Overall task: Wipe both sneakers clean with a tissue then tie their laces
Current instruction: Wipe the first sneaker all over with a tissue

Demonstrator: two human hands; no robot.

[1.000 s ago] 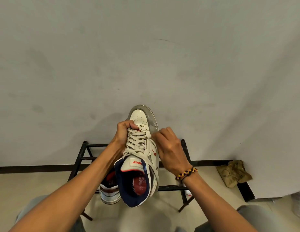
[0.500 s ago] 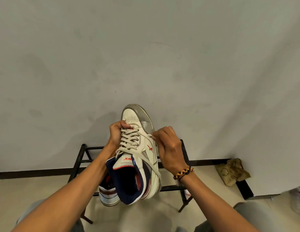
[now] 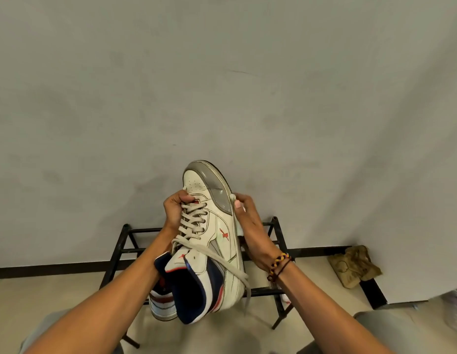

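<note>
A white sneaker (image 3: 217, 226) with grey toe trim, navy collar and loose cream laces is held up in front of me, toe pointing away. My left hand (image 3: 175, 213) grips its left side, thumb over the top by the laces. My right hand (image 3: 250, 223) holds a white tissue (image 3: 239, 223) against the sole edge on the right side, fingers curled round it. One lace end (image 3: 244, 282) hangs down over the heel. The second sneaker (image 3: 162, 302) sits on the rack below, mostly hidden by the held one.
A low black metal shoe rack (image 3: 276, 226) stands against the grey wall. A crumpled tan cloth (image 3: 355, 267) lies on the floor to the right. My grey-trousered knees show at the bottom corners.
The sneaker has rolled so its right side faces me more. My right hand slid along the right edge toward the toe, with the tissue now showing under it.
</note>
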